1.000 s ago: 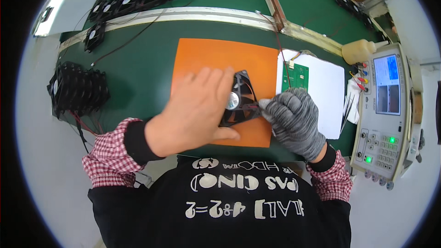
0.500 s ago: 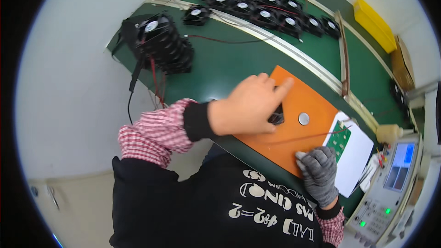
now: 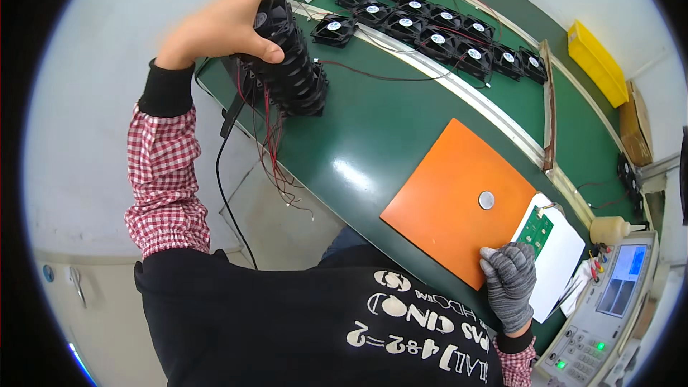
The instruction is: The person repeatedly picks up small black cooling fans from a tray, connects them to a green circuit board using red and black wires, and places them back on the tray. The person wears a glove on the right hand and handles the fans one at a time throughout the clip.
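Observation:
Bare, my left hand (image 3: 228, 27) has its fingers and thumb closed round a black cooling fan (image 3: 266, 20). That fan sits at the top of a tall stack of black fans (image 3: 304, 97) at the table's left end. Red and black leads dangle from the stack over the near edge. In a grey knitted glove, my right hand (image 3: 510, 279) is curled closed at the lower right corner of an orange mat (image 3: 448, 204). Whatever it may hold is hidden. A round silver disc (image 3: 486, 201) lies on the mat. Beside the glove is a green circuit board (image 3: 534, 233) on white paper (image 3: 555, 261).
Several black fans (image 3: 437, 39) lie in rows beyond a white rail (image 3: 494, 116). A test instrument (image 3: 609, 301) with a lit screen stands at the right, near a cream bottle (image 3: 609, 230). A yellow bin (image 3: 597, 63) sits at the far right. A black cable (image 3: 223, 179) hangs left.
My left hand has moved from the orange mat up and left onto the fan stack. The fan seen under it on the mat is gone from there. My right hand stays at the mat's corner.

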Available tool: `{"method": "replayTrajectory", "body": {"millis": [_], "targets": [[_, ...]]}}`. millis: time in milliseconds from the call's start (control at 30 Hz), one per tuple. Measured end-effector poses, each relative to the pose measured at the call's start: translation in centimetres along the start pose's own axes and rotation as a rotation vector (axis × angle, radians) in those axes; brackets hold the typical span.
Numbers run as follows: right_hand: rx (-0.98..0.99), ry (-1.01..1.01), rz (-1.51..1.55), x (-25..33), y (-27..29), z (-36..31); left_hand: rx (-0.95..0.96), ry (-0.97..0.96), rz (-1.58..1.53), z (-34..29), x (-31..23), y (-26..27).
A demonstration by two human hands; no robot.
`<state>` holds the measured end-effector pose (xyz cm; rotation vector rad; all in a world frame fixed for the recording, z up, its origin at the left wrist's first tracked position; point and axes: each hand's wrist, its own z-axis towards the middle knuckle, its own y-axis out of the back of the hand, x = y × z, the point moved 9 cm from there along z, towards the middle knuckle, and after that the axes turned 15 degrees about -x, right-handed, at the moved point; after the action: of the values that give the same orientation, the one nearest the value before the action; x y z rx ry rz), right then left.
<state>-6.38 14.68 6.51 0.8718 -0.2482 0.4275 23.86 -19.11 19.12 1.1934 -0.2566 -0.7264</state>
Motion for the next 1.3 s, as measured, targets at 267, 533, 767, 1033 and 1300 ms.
{"method": "replayTrajectory", "body": {"millis": [267,533,767,1033,1300], "targets": [[0.009,0.009,0.061,-0.7,-0.1,-0.6,0.133,0.027,-0.059,-0.6,0.5,-1.3],[0.012,-0.013,0.037,-1.6,0.6,-0.2,-0.216,-0.423,-0.308,0.4,-21.8,-6.6],[-0.039,0.032,-0.041,-2.3,2.3,-1.1,-0.120,-0.458,-0.116,17.9,-27.1,-27.4],[-0.341,-0.451,-0.091,-7.5,8.5,-4.4,-0.194,-0.816,-0.405,7.7,-36.5,-19.7],[0.061,0.068,-0.087,-4.5,3.6,0.1,0.632,-1.473,-0.904,-11.5,-36.7,-12.3]]}}
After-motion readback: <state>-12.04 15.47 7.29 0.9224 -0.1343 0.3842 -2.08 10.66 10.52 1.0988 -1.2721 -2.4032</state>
